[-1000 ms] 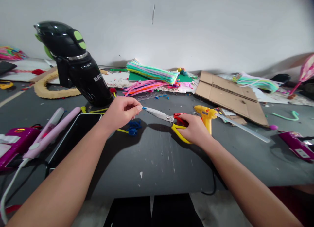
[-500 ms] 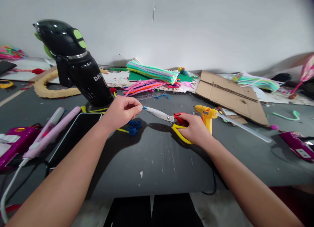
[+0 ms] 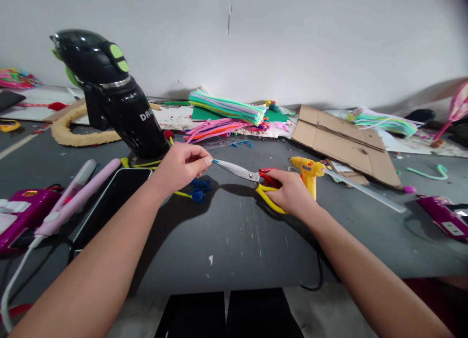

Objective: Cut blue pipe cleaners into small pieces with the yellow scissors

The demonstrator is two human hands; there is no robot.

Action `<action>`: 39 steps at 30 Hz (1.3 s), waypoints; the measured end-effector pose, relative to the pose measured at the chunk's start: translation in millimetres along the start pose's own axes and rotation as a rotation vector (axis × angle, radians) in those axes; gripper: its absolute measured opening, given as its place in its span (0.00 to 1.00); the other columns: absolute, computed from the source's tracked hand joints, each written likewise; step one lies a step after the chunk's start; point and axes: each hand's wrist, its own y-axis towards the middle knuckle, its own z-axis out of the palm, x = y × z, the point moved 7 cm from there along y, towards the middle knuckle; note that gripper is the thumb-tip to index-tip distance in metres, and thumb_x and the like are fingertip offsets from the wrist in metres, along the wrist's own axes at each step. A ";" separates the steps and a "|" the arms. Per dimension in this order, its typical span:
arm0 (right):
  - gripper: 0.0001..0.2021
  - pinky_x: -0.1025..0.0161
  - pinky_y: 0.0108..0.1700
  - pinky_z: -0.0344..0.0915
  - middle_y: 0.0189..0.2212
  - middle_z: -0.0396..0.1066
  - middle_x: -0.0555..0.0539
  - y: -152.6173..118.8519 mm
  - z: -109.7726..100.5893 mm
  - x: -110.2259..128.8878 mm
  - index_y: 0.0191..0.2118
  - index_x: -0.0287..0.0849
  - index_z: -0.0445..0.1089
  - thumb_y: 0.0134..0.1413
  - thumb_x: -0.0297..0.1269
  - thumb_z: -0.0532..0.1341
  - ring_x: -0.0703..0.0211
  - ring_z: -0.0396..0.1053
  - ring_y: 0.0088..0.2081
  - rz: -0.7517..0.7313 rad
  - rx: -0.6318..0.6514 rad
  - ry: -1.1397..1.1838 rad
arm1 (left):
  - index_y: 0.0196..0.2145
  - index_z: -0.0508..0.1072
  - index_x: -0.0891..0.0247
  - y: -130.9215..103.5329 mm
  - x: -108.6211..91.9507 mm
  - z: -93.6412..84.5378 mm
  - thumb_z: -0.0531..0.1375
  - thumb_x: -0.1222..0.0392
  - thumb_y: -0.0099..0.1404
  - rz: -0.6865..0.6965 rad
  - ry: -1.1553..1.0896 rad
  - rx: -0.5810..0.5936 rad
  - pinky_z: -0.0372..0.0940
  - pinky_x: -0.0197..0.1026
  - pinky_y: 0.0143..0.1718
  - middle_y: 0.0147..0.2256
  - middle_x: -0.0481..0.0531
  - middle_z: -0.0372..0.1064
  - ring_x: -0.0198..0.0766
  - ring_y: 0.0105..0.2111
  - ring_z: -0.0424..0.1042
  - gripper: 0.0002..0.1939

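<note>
Head view: scissors [image 3: 252,176] set at a pinched blue piece [image 3: 215,161].
Above the table [image 3: 226,240], the right hand [image 3: 288,189] is wrapped round the red-and-yellow handles [image 3: 269,199]; the blades [image 3: 234,168] point toward the left hand [image 3: 185,167] and look nearly closed. The left thumb and fingertip pinch the blue piece at the blade tips; whether metal grips it, I cannot tell from here. Expected handling: scissors stiff, fairly light, to be held by the handles, clear of the edges; blue piece very light, probably soft, best pinched well back from the tips.
</note>
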 end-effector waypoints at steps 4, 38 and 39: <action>0.09 0.65 0.28 0.50 0.20 0.60 0.53 1.3 -0.3 -0.5 0.21 0.43 0.57 0.43 0.34 0.59 0.65 0.53 0.24 0.006 -0.004 0.010 | 0.26 0.73 0.66 0.2 0.5 -0.4 0.62 0.58 0.59 -0.003 -0.010 -0.005 0.62 0.33 0.24 0.21 0.47 0.66 0.30 0.20 0.64 0.09; 0.09 0.64 0.27 0.47 0.19 0.57 0.54 0.5 2.7 -0.5 0.21 0.43 0.56 0.44 0.34 0.59 0.65 0.48 0.24 0.022 0.044 0.039 | 0.27 0.74 0.64 -1.2 -2.1 -3.6 0.62 0.55 0.58 0.005 0.051 -0.053 0.63 0.34 0.23 0.22 0.49 0.69 0.33 0.20 0.66 0.09; 0.09 0.64 0.27 0.47 0.18 0.56 0.54 0.6 3.4 -1.1 0.21 0.43 0.56 0.44 0.34 0.58 0.65 0.47 0.24 0.023 0.050 0.033 | 0.27 0.74 0.64 -1.0 -2.0 -3.6 0.62 0.55 0.58 0.005 0.051 -0.052 0.63 0.34 0.23 0.22 0.49 0.69 0.32 0.20 0.66 0.09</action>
